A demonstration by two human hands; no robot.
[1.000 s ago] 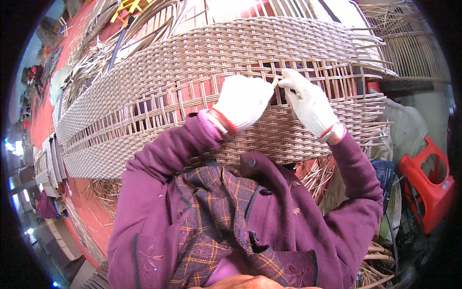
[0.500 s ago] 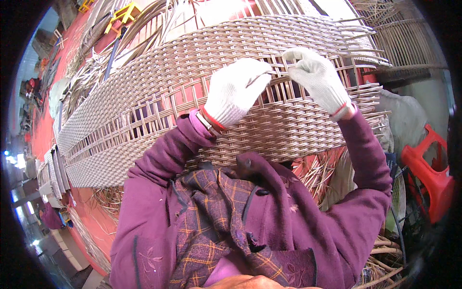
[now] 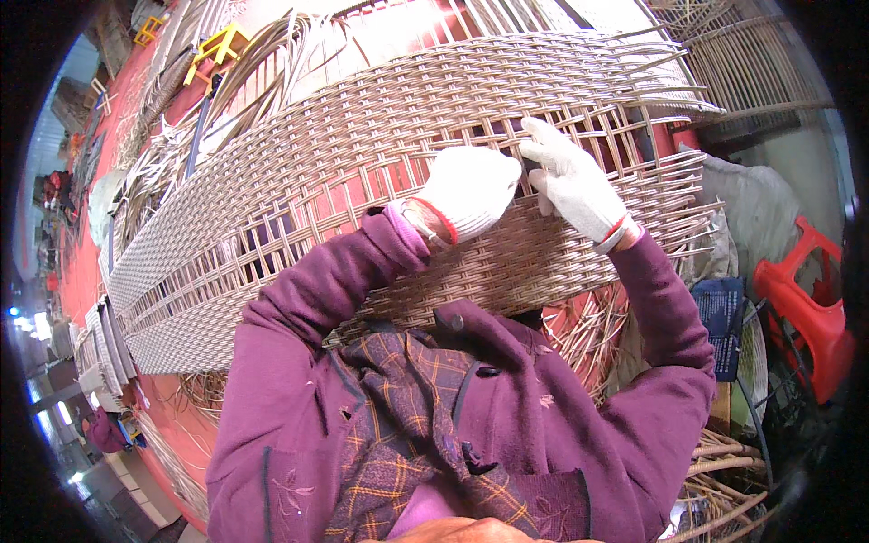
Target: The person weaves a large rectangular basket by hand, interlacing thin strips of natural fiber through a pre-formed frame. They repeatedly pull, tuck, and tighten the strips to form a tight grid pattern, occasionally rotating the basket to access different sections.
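Woven panel [image 3: 344, 181] lies straight ahead of the person, long axis running lower-left to upper-right. Both gloved hands sit at the unwoven gap near its upper-right end. L hand [image 3: 468, 190] is curled closed on the weave, prob pinching a strand; can't tell which. R hand [image 3: 572, 181] lies just beside it, fingers [image 3: 541, 136] extended, tips pressing into the open strips [image 3: 634, 136]. R hand is nearer the loose ends at the panel's right edge; L nearer the gap. Red stool [image 3: 810, 308] is well apart, right.
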